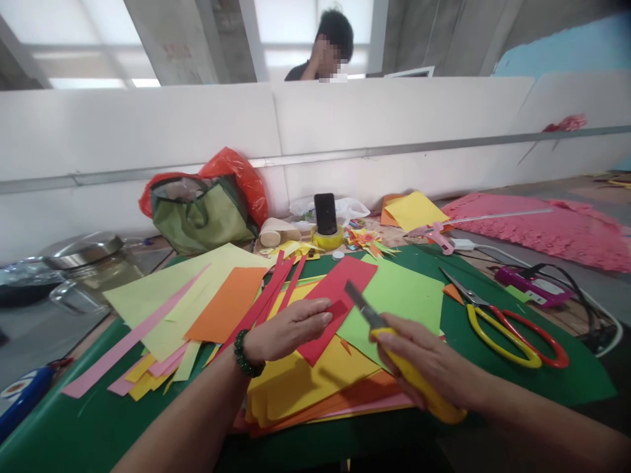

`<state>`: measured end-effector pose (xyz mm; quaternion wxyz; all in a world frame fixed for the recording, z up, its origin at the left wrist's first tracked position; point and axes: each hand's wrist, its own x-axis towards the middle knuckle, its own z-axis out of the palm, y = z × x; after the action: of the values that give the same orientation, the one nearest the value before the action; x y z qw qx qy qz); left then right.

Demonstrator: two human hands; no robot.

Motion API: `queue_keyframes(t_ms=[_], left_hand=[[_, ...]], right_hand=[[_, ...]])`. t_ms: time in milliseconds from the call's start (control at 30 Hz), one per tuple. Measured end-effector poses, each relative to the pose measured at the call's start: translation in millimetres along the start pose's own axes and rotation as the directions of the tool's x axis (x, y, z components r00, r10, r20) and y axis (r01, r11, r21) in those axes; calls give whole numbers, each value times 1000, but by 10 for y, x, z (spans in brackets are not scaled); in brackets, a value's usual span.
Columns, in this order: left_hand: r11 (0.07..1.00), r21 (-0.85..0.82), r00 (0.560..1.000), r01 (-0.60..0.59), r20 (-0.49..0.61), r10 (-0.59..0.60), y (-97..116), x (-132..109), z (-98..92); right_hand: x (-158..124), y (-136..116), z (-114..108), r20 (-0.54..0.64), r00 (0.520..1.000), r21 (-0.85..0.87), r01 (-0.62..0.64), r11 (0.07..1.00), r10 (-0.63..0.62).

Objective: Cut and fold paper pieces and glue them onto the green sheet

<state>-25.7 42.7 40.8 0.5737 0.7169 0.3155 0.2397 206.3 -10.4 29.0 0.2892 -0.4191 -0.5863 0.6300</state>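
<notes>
My left hand [290,330], with a dark green bead bracelet at the wrist, is over the left edge of a red paper strip [340,295]. Its thumb and fingers are stretched out; whether they press on the paper is hard to tell. In my right hand [424,355] is a yellow-handled utility knife [362,305], its blade pointing up and left above the red paper. Below lies a stack of yellow and orange paper [315,394]. A light green sheet [404,292] lies to the right, with narrow red strips [266,295] left of the red paper.
Scissors [507,328] lie on the green mat [557,381]. Pale yellow and orange sheets [227,305] lie left. Behind are a phone [325,213], a tape roll [327,238], a green bag [202,220] and a glue gun [436,238]. A glass jug [96,269] stands left. A person [328,49] is beyond the partition.
</notes>
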Motion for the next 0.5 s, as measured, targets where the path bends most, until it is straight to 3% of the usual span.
queue_keyframes(t_ms=[100, 167, 200, 267, 367, 433, 500], left_hand=[[999, -33, 999, -20, -44, 18, 38, 6, -42], [998, -51, 997, -23, -74, 20, 43, 20, -67], [997, -70, 996, -12, -88, 6, 34, 29, -76], [991, -128, 992, 27, -117, -42, 1, 52, -83], [980, -187, 985, 71, -139, -98, -62, 85, -75], [980, -182, 983, 83, -146, -110, -89, 103, -63], [985, -152, 979, 79, -172, -105, -101, 119, -47]], right_hand=[[-3, -35, -271, -195, 979, -131, 31, 991, -56], [40, -55, -516, -227, 973, -399, -51, 915, -45], [78, -56, -637, -287, 955, -560, -102, 822, -77], [175, -36, -845, -383, 913, -809, -259, 528, -140], [329, 42, -1024, -445, 888, -894, -433, 117, -116], [401, 91, -1053, -447, 893, -893, -449, -33, -49], [437, 96, -1012, -425, 905, -898, -423, -117, -13]])
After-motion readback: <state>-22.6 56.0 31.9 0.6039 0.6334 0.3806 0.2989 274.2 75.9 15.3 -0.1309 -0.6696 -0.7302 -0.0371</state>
